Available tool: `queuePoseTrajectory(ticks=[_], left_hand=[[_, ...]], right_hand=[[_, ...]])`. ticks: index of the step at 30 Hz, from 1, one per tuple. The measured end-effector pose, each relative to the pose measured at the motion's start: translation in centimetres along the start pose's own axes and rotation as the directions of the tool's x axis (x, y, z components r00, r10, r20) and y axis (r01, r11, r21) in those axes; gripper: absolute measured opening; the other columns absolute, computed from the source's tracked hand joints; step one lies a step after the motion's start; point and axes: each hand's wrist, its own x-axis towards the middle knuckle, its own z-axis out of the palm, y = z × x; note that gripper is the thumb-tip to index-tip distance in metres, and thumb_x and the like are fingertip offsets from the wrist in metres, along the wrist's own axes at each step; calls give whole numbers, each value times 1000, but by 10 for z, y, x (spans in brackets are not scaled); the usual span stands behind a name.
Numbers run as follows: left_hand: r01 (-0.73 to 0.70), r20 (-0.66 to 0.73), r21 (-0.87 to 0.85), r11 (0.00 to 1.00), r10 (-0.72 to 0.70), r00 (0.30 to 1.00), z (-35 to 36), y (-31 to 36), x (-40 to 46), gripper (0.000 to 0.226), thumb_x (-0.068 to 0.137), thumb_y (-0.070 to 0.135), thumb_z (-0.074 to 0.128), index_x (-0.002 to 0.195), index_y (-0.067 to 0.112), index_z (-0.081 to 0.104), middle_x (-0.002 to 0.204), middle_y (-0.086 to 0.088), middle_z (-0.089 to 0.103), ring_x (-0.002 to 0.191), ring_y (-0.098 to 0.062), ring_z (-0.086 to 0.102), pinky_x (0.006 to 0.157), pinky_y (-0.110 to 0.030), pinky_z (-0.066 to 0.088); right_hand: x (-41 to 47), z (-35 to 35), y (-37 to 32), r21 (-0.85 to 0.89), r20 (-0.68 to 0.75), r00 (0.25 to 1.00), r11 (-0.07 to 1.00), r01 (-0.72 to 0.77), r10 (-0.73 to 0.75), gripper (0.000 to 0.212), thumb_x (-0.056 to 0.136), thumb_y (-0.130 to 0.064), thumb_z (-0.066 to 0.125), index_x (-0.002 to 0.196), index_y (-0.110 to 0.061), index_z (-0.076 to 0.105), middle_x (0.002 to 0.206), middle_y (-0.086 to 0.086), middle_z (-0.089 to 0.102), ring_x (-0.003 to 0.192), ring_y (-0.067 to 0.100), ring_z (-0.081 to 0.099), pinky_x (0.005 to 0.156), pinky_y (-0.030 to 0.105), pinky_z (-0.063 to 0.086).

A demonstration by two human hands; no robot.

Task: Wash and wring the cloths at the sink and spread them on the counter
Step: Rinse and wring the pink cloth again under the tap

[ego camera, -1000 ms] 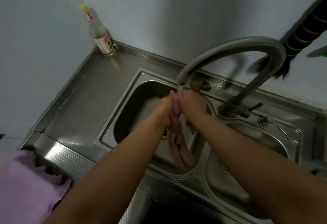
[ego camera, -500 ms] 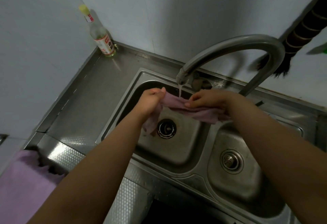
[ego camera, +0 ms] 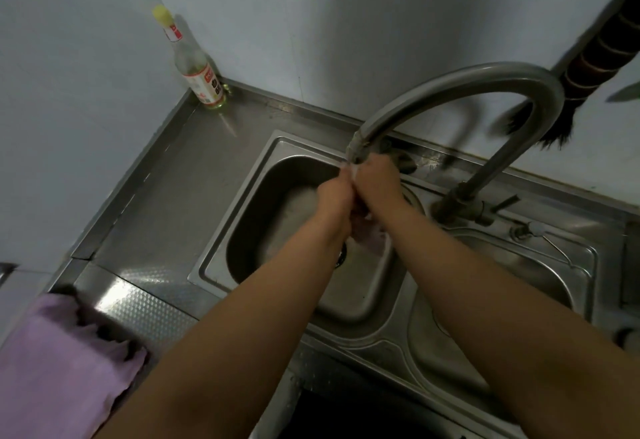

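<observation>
Nearest, at the lower left, a second cloth [ego camera: 59, 366] lies spread on the counter [ego camera: 180, 203], its near part over the front edge; beyond it the two forearms reach forward over the sink [ego camera: 221, 265]; the left hand [ego camera: 334, 194] and right hand [ego camera: 375, 182] are pressed together right under the tap [ego camera: 356, 154], fingers curled round a bunched pink cloth [ego camera: 372, 237] whose loose tail hangs out below the wrists over the left basin, just above the drain; water runs onto the knuckles, and how the fingertips lie inside the bundle cannot be told. The step looks like rubbing under the stream, with wringing and spreading not yet done for this piece. The risks, as I judge them: the knuckles sit almost touching the spout's mouth, so a raised stroke could knock it; water hitting the fists may spray onto the counter and wet the cloth already laid out; a wet tail could slip loose and settle over the drain. Room is tight upward and to the right, where the tap's arch and base stand; the steel to the left is open as far as the bottle [ego camera: 199, 75] in the far corner, and the walls close that side and the back.
</observation>
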Motion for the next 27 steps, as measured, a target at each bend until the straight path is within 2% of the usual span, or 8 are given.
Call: queuePoseTrajectory(ticks=[2, 5, 9, 13, 18, 22, 24, 27], left_hand=[[18, -38, -19, 1000, -18, 999, 2, 0, -1, 40, 97, 37, 50, 87, 2, 66, 60, -7, 62, 57, -19, 61, 54, -24, 48], [37, -27, -120, 992, -41, 999, -9, -1, 9, 28, 95, 36, 51, 91, 11, 64, 83, -11, 63, 80, -24, 64, 72, -32, 51], [84, 25, -137, 987, -82, 996, 0, -8, 0, 34, 96, 29, 51, 68, 11, 59, 57, -7, 58, 52, -19, 58, 50, -24, 48], [56, -16, -121, 991, -58, 998, -15, 1, 10, 28, 101, 29, 41, 80, 16, 53, 74, -5, 55, 64, -17, 54, 57, -28, 45], [131, 2, -73, 989, -131, 991, 0, -5, -5, 41, 100, 31, 47, 66, 9, 53, 39, -2, 50, 35, -11, 50, 36, -13, 38], [106, -84, -171, 980, -121, 989, -15, 10, 8, 34, 98, 39, 48, 95, 8, 61, 86, -11, 68, 83, -23, 66, 78, -36, 54], [101, -33, -155, 983, -108, 994, -9, 0, 2, 34, 99, 35, 48, 81, 8, 58, 62, -7, 63, 59, -16, 63, 58, -23, 51], [58, -31, -46, 997, -60, 998, 3, -2, 0, 44, 100, 34, 48, 64, 9, 53, 36, -1, 46, 30, -12, 44, 37, -13, 33]], right_hand=[[3, 0, 0, -33, 2, 1000, 999, 17, -17, 28, 95, -19, 48, 85, 2, 64, 97, 27, 65, 95, 37, 61, 83, 42, 46], [-19, 17, 0, 26, 87, 991, 994, 103, -105, 32, 95, -29, 45, 69, -17, 58, 85, 20, 66, 84, 34, 63, 81, 47, 50], [-3, 7, 4, -13, 69, 997, 1000, 21, -20, 41, 95, -22, 33, 79, 3, 62, 81, 20, 61, 81, 32, 58, 69, 35, 38], [-29, 15, 2, -75, 140, 981, 987, 143, -131, 34, 98, -27, 38, 67, -16, 48, 68, 4, 50, 73, 22, 51, 68, 34, 39], [-8, 1, 3, -33, 122, 992, 999, -16, 20, 36, 97, -22, 38, 63, -15, 45, 73, 6, 54, 81, 29, 58, 74, 36, 44], [-38, 15, 6, -45, 165, 980, 991, 124, -115, 42, 99, -32, 34, 61, -21, 48, 60, 0, 50, 59, 20, 52, 60, 39, 42], [-25, 10, 8, -196, 179, 978, 970, 141, -106, 42, 98, -33, 28, 70, -16, 54, 71, 5, 58, 70, 24, 57, 64, 37, 42], [1, -2, 6, -76, 45, 996, 994, 76, -73, 29, 94, -15, 40, 73, -8, 58, 76, 18, 61, 73, 28, 60, 68, 38, 48]])
